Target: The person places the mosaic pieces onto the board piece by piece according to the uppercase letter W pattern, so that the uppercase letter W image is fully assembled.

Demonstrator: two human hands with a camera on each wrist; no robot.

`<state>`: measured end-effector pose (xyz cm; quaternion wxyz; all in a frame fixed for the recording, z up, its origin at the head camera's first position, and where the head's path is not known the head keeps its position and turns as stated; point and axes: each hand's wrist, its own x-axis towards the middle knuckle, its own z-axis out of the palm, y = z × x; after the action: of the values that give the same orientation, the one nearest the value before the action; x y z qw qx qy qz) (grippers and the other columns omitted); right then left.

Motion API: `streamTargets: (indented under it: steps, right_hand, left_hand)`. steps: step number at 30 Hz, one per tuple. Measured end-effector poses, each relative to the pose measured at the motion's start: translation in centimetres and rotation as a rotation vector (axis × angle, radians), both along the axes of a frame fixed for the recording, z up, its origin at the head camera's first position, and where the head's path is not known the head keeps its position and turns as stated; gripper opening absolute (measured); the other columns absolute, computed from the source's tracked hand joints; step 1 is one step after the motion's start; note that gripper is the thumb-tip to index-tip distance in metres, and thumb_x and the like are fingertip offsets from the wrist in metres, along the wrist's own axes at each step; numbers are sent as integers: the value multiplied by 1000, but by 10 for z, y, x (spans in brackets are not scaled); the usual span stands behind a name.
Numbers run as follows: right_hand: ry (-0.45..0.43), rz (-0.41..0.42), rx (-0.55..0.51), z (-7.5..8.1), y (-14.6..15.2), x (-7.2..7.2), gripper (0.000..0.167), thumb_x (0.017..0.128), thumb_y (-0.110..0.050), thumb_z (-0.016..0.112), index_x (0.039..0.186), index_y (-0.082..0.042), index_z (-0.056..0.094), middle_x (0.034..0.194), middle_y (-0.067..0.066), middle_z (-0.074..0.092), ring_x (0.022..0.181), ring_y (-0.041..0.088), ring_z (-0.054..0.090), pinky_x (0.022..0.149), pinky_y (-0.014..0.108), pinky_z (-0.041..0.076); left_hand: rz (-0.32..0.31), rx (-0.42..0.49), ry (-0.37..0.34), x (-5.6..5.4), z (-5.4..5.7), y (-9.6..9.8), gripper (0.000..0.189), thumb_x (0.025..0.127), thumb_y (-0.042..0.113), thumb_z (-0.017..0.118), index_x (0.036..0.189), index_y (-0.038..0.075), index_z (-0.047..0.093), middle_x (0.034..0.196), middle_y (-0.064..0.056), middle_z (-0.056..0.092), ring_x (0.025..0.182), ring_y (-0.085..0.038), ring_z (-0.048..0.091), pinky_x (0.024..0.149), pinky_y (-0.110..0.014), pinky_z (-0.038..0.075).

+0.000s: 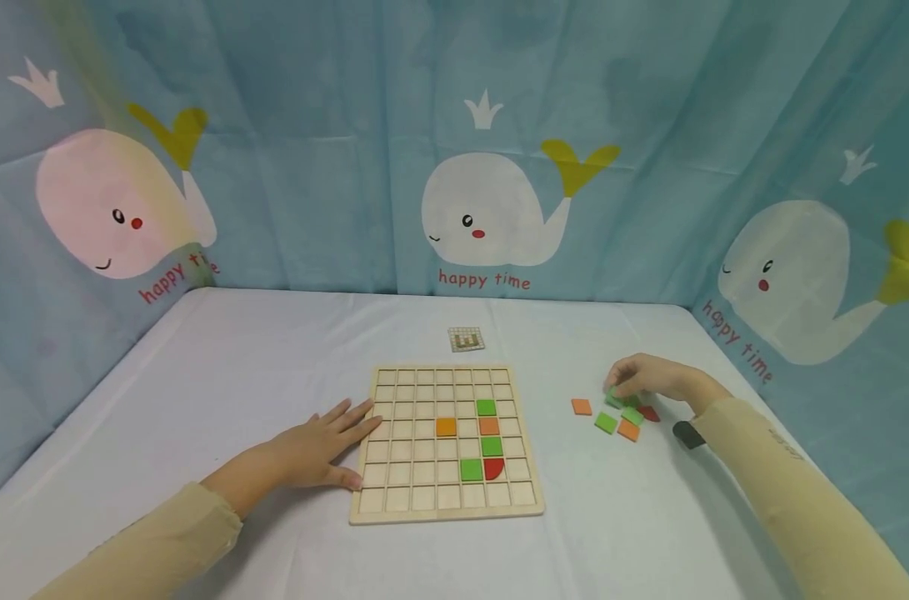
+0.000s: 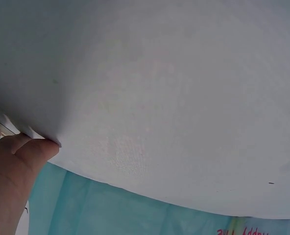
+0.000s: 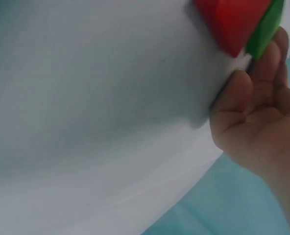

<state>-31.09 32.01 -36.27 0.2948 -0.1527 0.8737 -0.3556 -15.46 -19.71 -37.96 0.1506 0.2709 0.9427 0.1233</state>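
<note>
A wooden grid board [image 1: 409, 475] lies on the white table. Set in its cells are several green squares [image 1: 471, 470], an orange square [image 1: 446, 427], a salmon-orange square [image 1: 489, 426] and a red rounded piece [image 1: 493, 469]. My left hand [image 1: 315, 450], fingers spread, rests at the board's left edge. To the right, my right hand [image 1: 645, 377] reaches down with bent fingers to a green tile [image 1: 614, 398] in a loose pile; whether it pinches the tile cannot be told. In the right wrist view, a red piece [image 3: 230, 22] and green tile [image 3: 265, 32] lie by the fingertips.
Beside the pile lie orange tiles [image 1: 581, 407] and more green tiles [image 1: 606, 423]. A small patterned card [image 1: 466, 339] sits behind the board. Near the right wrist is a dark object [image 1: 688, 434]. Blue whale-print curtains [image 1: 312, 208] enclose the table's back and sides.
</note>
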Motion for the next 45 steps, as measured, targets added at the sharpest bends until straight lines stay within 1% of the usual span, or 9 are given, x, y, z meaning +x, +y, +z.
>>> streamTargets:
  steps: [4,11,14,19,24,29,34,41,45]
  right_hand:
    - [12,-47,13,5,-2,3,9,90,-9,66,89,-1,61,79,0,54,75,19,46,67,33,42]
    - [88,-91,19,14,-6,10,13,92,-16,66,93,-3,64,89,2,59,88,20,51,81,41,45]
    - [107,-137,12,19,-10,14,14,92,-17,66,94,-3,64,89,3,60,89,20,52,82,40,46]
    - [95,-181,-64,28,-18,24,12,94,-12,64,94,-1,61,82,4,58,79,20,53,75,34,48]
    - [56,-194,-163,36,-27,36,15,95,-9,62,101,3,58,85,4,59,75,18,57,73,31,51]
    - [32,-177,-247,43,-36,48,23,95,-7,61,110,9,55,84,6,59,71,17,58,71,30,52]
    - [7,-132,-304,48,-45,56,34,97,-7,59,123,13,52,83,6,60,69,14,58,69,29,54]
    - [-3,-67,-327,51,-60,63,39,98,-7,56,129,15,50,80,7,60,71,16,59,71,29,54]
    - [21,-53,-298,51,-71,67,40,98,-9,56,131,13,52,78,8,61,72,19,60,75,33,55]
  left_hand:
    - [2,2,-6,1,2,0,94,82,61,61,153,7,30,160,-16,14,142,-48,13,104,-70,23]
    - [13,6,-19,2,2,1,94,83,63,59,153,7,29,161,-15,13,143,-47,12,105,-69,22]
    - [14,6,-15,2,2,1,94,83,63,59,153,7,29,161,-15,13,143,-47,13,105,-68,22]
    - [5,9,1,3,2,1,94,82,62,61,152,7,30,160,-16,14,142,-48,14,104,-70,23]
    - [7,10,0,3,2,0,94,83,62,61,152,7,30,160,-16,14,142,-48,13,104,-70,23]
    - [18,6,-8,2,2,0,94,83,63,60,153,8,30,161,-15,14,143,-46,12,106,-68,22]
    - [9,8,-6,2,1,0,94,83,62,61,153,7,30,160,-16,14,143,-47,13,104,-69,22]
    - [8,5,-17,3,2,1,93,84,62,60,153,7,29,160,-16,14,143,-47,12,105,-69,22]
    - [5,5,-13,3,2,1,93,83,62,60,153,7,29,160,-16,14,143,-47,12,105,-69,22]
